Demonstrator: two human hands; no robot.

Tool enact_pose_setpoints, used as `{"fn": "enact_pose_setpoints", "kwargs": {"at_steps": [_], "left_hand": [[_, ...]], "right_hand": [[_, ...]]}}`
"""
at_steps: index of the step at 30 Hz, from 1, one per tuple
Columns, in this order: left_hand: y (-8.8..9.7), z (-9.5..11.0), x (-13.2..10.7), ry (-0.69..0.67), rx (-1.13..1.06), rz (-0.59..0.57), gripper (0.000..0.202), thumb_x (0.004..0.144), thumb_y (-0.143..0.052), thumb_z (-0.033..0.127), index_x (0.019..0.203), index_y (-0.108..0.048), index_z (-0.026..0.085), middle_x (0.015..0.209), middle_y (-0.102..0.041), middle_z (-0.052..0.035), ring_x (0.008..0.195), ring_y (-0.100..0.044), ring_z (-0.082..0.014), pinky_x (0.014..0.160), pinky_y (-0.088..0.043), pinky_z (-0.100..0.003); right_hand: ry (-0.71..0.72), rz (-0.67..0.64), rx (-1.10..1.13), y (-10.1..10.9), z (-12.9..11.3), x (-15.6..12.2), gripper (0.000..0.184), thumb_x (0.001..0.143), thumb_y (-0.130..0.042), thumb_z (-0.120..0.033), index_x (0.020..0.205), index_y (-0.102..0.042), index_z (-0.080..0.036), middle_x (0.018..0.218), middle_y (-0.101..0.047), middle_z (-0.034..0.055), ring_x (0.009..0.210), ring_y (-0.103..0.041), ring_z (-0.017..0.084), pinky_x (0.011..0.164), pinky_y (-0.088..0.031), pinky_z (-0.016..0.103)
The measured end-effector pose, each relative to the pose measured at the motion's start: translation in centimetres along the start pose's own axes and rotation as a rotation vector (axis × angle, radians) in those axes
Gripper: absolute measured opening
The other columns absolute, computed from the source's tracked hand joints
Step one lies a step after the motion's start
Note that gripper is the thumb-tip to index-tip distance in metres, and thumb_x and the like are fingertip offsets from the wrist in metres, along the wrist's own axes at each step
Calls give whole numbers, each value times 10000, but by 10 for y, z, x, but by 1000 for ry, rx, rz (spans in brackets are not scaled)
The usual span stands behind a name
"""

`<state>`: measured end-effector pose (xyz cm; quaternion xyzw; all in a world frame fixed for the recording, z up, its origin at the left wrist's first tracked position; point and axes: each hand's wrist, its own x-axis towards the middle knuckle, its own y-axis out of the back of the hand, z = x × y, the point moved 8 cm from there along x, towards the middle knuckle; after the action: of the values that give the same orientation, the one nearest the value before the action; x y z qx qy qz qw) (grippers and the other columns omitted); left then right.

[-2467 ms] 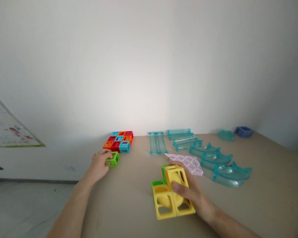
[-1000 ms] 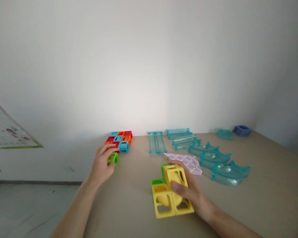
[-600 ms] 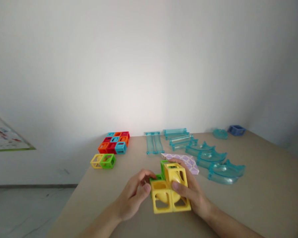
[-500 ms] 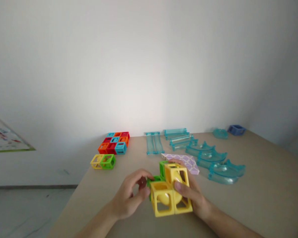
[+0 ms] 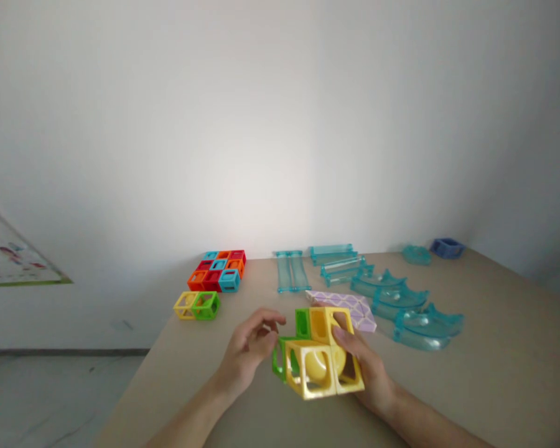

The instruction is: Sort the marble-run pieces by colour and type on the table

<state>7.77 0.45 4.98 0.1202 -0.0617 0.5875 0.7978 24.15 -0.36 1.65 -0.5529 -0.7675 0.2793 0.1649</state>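
Observation:
A cluster of joined yellow and green hollow cubes point(image 5: 317, 358) is held a little above the tan table point(image 5: 494, 361). My right hand point(image 5: 361, 367) wraps round its right side, thumb on the front. My left hand point(image 5: 249, 348) sits at the cluster's left, fingers curled and touching the green cube at its left end. A loose yellow and green cube pair point(image 5: 196, 305) lies at the table's left edge.
A flat block of red, orange and blue cubes point(image 5: 218, 270) lies at the back left. Clear blue track pieces point(image 5: 392, 295) and a purple patterned tile point(image 5: 348, 305) lie at the back right. A dark blue piece point(image 5: 447, 247) sits far right. The table's left edge drops to the floor.
My left hand left the green cube beside a yellow one at the left edge and came to the cluster. The cluster has been lifted and turned slightly between both hands.

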Motion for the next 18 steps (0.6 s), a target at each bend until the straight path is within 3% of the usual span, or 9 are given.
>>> {"fn": "enact_pose_setpoints", "kwargs": {"at_steps": [4,8,13,18], "left_hand": [[-14,-2,0,43,-75,-145,376,880,-547,507,809,-608,142,839,-526,-49,768,-486,-153,650,-356,-256],[-21,-5,-2,75,-185,-235,438,784,-640,579,841,-556,153,912,-493,-46,760,-469,-139,624,-363,-240],[-9,-12,1,42,4,-127,493,721,-671,628,741,-504,165,853,-453,-16,740,-443,-133,607,-352,-228],[3,-6,3,-14,131,-14,464,730,-695,575,709,-454,180,1001,-508,-59,863,-505,-169,701,-397,-251]], "right_hand": [[4,-18,-31,0,2,-2,582,789,-659,-407,1308,-439,-261,959,-655,48,826,-657,255,734,-517,379],[43,30,-42,5,-1,-2,458,807,-634,-428,1204,-508,-240,889,-630,32,787,-641,238,702,-512,362],[85,77,-94,5,-9,-1,468,764,-673,-433,1169,-523,-251,892,-639,27,780,-636,235,695,-513,356],[67,107,-118,7,-9,0,515,742,-688,-464,1182,-508,-265,908,-663,30,777,-651,247,709,-528,382]]}}
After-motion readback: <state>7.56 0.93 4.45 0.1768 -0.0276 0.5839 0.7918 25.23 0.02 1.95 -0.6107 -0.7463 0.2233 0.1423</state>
